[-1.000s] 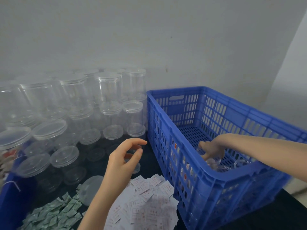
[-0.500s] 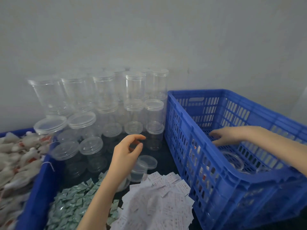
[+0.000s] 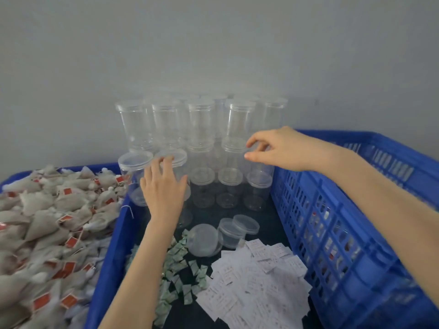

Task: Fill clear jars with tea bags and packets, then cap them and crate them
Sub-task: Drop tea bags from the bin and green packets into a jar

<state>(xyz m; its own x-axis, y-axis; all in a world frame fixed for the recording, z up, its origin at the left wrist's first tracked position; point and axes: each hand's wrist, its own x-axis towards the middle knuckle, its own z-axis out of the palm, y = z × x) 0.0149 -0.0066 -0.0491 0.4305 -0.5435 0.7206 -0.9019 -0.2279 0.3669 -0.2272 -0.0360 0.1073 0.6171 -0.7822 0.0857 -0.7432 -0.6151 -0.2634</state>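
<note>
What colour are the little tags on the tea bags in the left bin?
Red-orange tags on pale beige tea bags, clearest in the head view.

Jars (image 3: 202,143) between bin (image 3: 107,245) and crate (image 3: 356,233)

Capped clear jars (image 3: 200,129) stacked against the wall, beside slotted blue crate (image 3: 356,233).

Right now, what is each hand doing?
Left hand: open, straight fingers touching a capped jar.
Right hand: loosely curled beside another jar, holding nothing.
</note>
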